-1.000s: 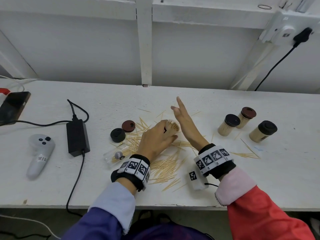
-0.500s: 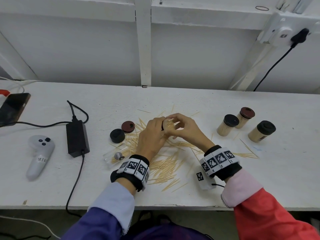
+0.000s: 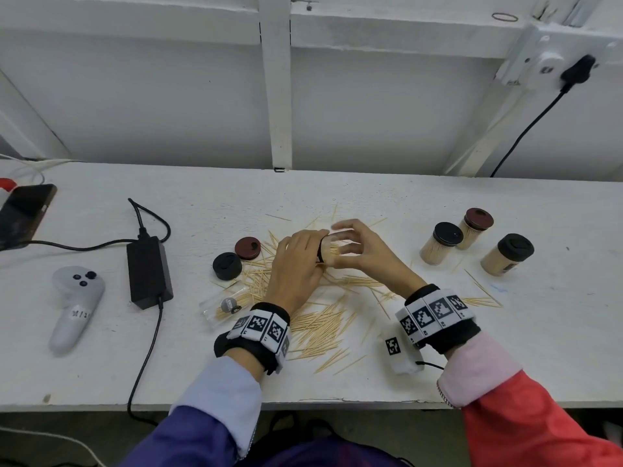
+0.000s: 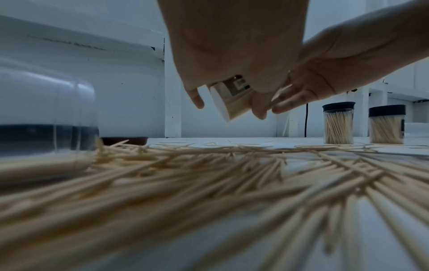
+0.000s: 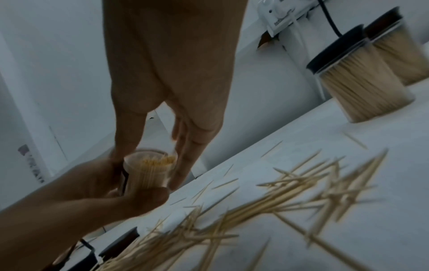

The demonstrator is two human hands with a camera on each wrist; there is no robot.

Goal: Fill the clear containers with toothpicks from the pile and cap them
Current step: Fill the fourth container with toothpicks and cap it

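My left hand [image 3: 296, 264] grips a clear container [image 3: 328, 252] packed with toothpicks, held tilted above the toothpick pile [image 3: 320, 318]. The right wrist view shows its uncapped mouth [image 5: 148, 161]. My right hand [image 3: 357, 251] reaches over that mouth, its fingers [image 5: 185, 146] straight and touching the rim. In the left wrist view the container's base [image 4: 220, 104] points down and left. A black cap [image 3: 227, 265] and a maroon cap [image 3: 248, 247] lie loose at the pile's left. A second clear container [image 3: 224, 306] lies on its side there, holding a few toothpicks.
Three capped, filled containers [image 3: 441, 242] [image 3: 475, 227] [image 3: 507, 254] stand at the right. On the left are a black power brick [image 3: 148, 271] with its cable, a white controller [image 3: 76, 298] and a phone [image 3: 23, 214]. A white wall closes the back.
A second ago my right hand stood raised with its fingers up. It came down onto the container's mouth, and its fingers are now spread around the rim. The left hand kept hold.
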